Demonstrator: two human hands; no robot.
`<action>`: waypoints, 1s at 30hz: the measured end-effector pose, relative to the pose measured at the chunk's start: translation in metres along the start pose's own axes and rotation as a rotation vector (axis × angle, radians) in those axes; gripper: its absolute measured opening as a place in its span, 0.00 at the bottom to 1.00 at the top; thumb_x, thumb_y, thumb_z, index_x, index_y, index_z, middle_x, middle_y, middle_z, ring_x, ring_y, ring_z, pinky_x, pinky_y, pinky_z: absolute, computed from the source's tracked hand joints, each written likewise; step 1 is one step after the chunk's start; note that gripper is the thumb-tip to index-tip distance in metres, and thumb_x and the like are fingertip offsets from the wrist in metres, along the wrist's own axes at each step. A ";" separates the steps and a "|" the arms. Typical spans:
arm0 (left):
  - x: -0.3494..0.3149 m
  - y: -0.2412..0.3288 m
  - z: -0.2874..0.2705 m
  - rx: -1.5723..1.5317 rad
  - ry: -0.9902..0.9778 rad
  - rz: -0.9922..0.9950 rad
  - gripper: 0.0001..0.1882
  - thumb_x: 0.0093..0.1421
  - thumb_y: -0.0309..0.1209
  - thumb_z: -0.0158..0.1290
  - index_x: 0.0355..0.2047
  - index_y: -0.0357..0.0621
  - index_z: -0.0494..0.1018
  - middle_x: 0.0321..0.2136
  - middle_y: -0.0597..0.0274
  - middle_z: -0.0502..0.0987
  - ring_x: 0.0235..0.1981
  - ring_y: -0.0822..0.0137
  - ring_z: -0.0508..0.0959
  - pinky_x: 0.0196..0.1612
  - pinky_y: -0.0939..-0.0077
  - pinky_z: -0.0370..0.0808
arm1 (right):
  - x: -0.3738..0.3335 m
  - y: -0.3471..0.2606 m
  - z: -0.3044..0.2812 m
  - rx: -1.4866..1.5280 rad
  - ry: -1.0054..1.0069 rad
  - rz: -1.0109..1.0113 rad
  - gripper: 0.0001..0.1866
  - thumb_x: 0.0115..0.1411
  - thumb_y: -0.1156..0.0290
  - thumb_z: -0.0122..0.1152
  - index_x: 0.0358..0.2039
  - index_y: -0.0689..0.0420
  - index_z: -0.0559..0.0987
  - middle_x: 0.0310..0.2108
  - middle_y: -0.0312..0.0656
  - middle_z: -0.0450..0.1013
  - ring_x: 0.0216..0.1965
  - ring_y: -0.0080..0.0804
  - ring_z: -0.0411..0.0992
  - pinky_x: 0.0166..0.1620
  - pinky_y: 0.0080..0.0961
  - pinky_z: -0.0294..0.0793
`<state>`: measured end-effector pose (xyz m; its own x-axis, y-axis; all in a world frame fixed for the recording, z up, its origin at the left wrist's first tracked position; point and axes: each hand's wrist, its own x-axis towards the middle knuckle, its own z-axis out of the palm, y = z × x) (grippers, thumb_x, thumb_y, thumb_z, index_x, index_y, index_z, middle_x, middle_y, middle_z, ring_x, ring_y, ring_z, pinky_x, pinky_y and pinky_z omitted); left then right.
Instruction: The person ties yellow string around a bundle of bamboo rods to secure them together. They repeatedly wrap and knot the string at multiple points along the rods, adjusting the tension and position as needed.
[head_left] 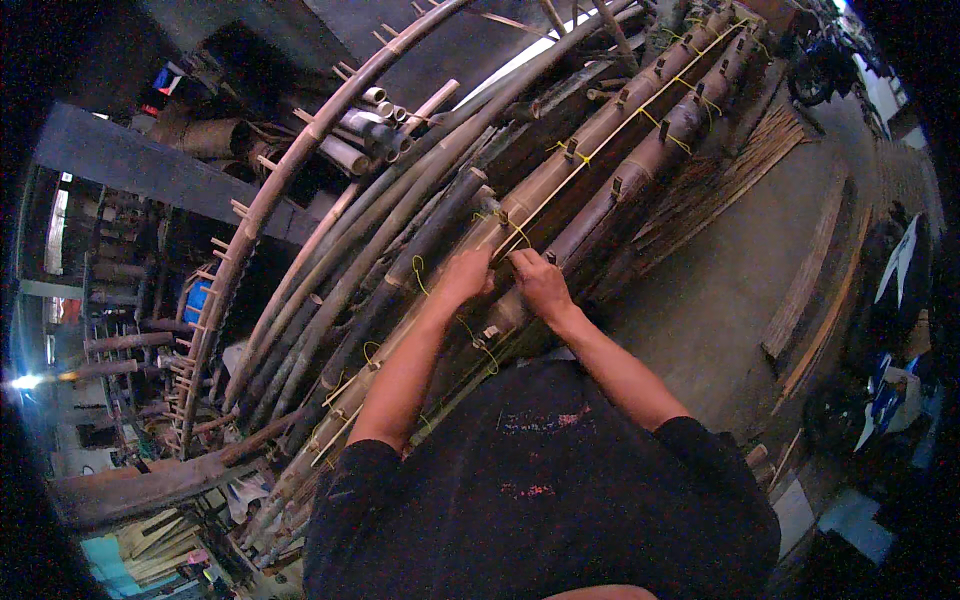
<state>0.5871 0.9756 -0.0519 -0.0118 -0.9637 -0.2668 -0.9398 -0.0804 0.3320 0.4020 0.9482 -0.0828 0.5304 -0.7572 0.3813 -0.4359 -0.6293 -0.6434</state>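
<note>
Torso: black printed shirt (560,480) filled the lower frame.
Left hand (466,277): fingers curled, pressed onto the long brown bamboo pole frame (600,150).
Right hand (540,283): closed, apparently pinching a thin yellow plastic tie (515,232) at a joint.
Frame position: leaning diagonally, directly before the chest.
Handling (judged): poles stiff, fairly heavy, smooth; grip near pegs. Tie light, pliant; hold by its free end.
Background: pale cut tubes (370,125), concrete floor (740,260).

Fingertips of both hands hidden; grip on yellow string (520,232) unclear, perhaps pinched.
</note>
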 end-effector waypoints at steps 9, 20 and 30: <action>0.007 0.003 -0.028 -0.183 -0.064 0.031 0.32 0.55 0.31 0.58 0.60 0.49 0.63 0.45 0.42 0.77 0.46 0.43 0.78 0.49 0.53 0.75 | 0.010 0.000 0.011 0.049 -0.039 0.176 0.10 0.58 0.78 0.52 0.42 0.59 0.68 0.36 0.56 0.73 0.36 0.60 0.73 0.35 0.50 0.74; 0.055 -0.036 -0.014 -0.301 -0.127 0.181 0.13 0.59 0.34 0.51 0.40 0.43 0.79 0.37 0.55 0.81 0.36 0.57 0.82 0.42 0.62 0.77 | 0.021 -0.001 0.009 0.028 -0.177 0.072 0.13 0.57 0.78 0.54 0.43 0.61 0.68 0.35 0.56 0.72 0.39 0.59 0.70 0.39 0.47 0.72; 0.020 0.003 -0.044 -0.596 0.130 -0.088 0.16 0.64 0.40 0.49 0.33 0.36 0.75 0.28 0.52 0.79 0.34 0.57 0.80 0.37 0.65 0.74 | 0.087 0.019 -0.045 -0.403 -0.200 -0.446 0.10 0.55 0.64 0.59 0.39 0.45 0.80 0.37 0.32 0.77 0.47 0.35 0.70 0.51 0.43 0.62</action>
<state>0.5991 0.9449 -0.0168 0.1335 -0.9672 -0.2162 -0.5825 -0.2531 0.7724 0.4070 0.8624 -0.0315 0.8329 -0.3843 0.3981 -0.3607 -0.9227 -0.1362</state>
